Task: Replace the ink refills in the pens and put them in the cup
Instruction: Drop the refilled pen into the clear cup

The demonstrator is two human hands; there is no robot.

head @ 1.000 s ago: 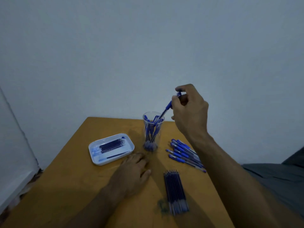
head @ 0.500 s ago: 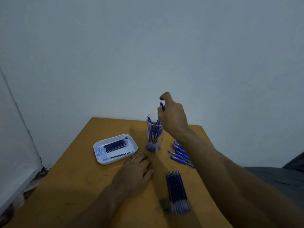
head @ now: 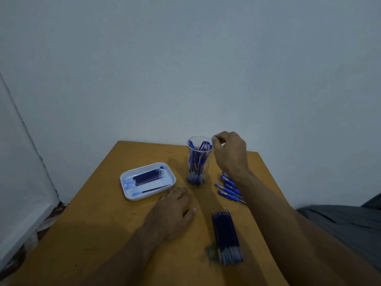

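A clear plastic cup stands at the back of the wooden table and holds several blue pens. My right hand hovers just right of the cup's rim, fingers loosely curled, and nothing shows in it. My left hand rests flat on the table in front of the cup, holding nothing. Several loose blue pens lie right of the cup, partly hidden under my right forearm. A row of dark refills lies near the front right.
A white rectangular tray left of the cup holds several refills. A pale wall rises right behind the table. The table's right edge runs beneath my right arm, with grey cloth beyond it.
My right hand carried a blue pen down to the cup and let it go inside. It now sits beside the rim without the pen. My left hand stayed put.
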